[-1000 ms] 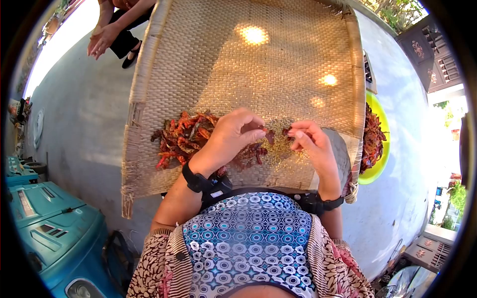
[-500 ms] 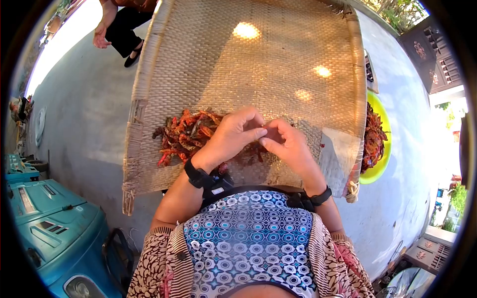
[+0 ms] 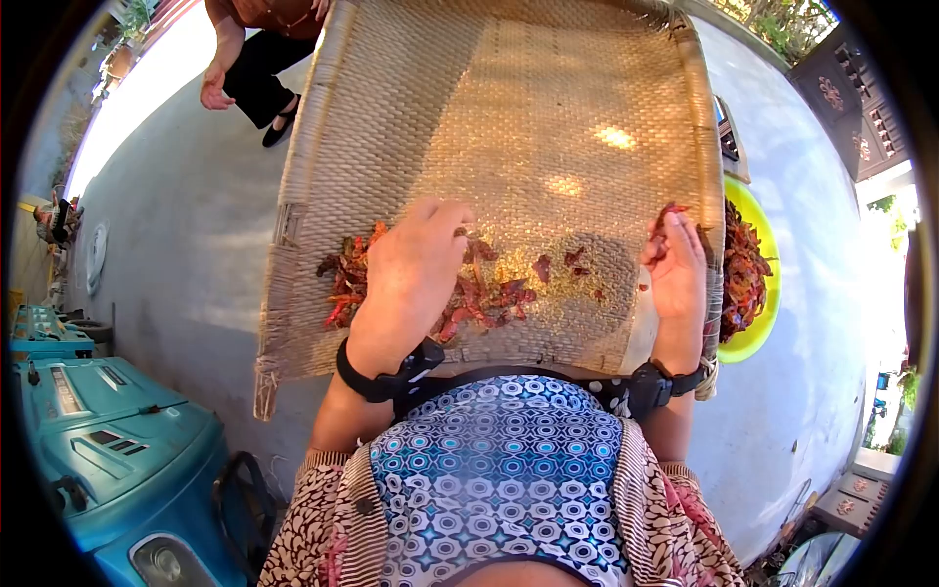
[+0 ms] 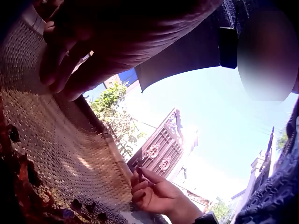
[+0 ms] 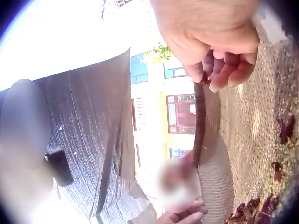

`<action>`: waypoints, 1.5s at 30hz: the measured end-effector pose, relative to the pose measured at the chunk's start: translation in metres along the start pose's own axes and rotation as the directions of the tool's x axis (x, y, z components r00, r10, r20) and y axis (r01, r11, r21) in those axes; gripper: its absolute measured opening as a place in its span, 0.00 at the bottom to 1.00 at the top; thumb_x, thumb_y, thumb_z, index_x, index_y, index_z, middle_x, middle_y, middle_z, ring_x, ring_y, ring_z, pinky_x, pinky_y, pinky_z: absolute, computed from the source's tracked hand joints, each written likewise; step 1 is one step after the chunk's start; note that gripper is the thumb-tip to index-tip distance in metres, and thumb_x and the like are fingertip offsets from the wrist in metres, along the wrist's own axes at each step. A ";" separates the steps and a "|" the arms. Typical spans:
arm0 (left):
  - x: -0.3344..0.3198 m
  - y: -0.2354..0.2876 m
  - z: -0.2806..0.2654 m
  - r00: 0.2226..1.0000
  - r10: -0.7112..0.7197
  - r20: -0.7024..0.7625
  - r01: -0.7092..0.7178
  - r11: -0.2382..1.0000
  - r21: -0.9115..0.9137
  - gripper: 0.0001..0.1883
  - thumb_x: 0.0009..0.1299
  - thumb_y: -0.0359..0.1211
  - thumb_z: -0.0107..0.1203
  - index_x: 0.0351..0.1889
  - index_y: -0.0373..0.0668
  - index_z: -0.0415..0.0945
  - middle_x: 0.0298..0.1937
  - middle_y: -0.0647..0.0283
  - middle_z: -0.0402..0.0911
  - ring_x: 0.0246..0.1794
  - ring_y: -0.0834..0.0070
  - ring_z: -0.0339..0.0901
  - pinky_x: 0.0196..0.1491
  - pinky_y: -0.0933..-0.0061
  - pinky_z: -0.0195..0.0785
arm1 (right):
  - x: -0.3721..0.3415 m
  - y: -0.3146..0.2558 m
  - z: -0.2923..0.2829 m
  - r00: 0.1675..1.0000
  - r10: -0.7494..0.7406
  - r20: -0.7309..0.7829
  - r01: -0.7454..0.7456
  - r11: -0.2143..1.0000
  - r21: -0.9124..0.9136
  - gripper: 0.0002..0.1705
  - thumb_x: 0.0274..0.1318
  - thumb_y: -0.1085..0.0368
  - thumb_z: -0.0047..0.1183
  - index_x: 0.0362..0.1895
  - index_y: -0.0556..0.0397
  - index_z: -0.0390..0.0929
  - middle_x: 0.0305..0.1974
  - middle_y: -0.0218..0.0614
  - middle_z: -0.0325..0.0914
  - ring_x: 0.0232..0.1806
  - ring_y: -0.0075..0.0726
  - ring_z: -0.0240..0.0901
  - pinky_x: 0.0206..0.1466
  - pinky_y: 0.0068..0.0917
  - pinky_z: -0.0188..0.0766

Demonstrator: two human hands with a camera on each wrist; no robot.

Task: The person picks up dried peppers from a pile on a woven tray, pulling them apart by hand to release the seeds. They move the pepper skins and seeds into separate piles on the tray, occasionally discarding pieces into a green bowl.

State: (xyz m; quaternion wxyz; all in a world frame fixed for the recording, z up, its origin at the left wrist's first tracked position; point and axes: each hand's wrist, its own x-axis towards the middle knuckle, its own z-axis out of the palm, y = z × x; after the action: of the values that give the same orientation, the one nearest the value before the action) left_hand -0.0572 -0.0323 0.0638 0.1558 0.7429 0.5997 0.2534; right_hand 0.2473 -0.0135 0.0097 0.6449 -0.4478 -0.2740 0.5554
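At the right side of the woven mat (image 3: 548,108), my right hand (image 3: 677,279) pinches a dark red dried chili (image 3: 669,215) between thumb and fingers. The right wrist view has a bit of that chili (image 5: 205,80) at the fingertips. My left hand (image 3: 406,279) is over the pile of dried chilies (image 3: 347,284) at the left, its fingers loosely bent and pointing down in the left wrist view. Nothing shows between those fingers, and the hand hides part of the pile. Between the hands lie torn chili pieces (image 3: 514,293) and scattered pale seeds (image 3: 597,264).
A yellow-green basin (image 3: 768,293) full of chilies stands on the ground beyond the mat's right edge. At the far left a person (image 3: 264,59) sits near the mat's corner. A teal vehicle (image 3: 117,430) is close on the left.
The hands met over the chilies half a second ago, then parted. My right hand moved right with the chili, the left moved left over the pile. The other person's hands have separated.
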 end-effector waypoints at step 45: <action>-0.003 -0.046 0.020 0.996 0.054 0.071 -0.066 0.981 0.184 0.13 0.62 0.27 0.59 0.45 0.41 0.77 0.42 0.60 0.73 0.48 0.59 0.70 0.48 0.60 0.68 | 0.004 -0.018 -0.042 0.996 -0.078 -0.041 0.085 0.974 0.210 0.20 0.72 0.52 0.41 0.53 0.53 0.74 0.31 0.24 0.73 0.25 0.19 0.63 0.31 0.19 0.63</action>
State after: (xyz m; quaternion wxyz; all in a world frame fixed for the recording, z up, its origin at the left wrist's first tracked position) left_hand -0.0841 -0.0230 0.0224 0.0976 0.7798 0.5928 0.1761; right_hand 0.2922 -0.0208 0.0061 0.7157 -0.3740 -0.2207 0.5470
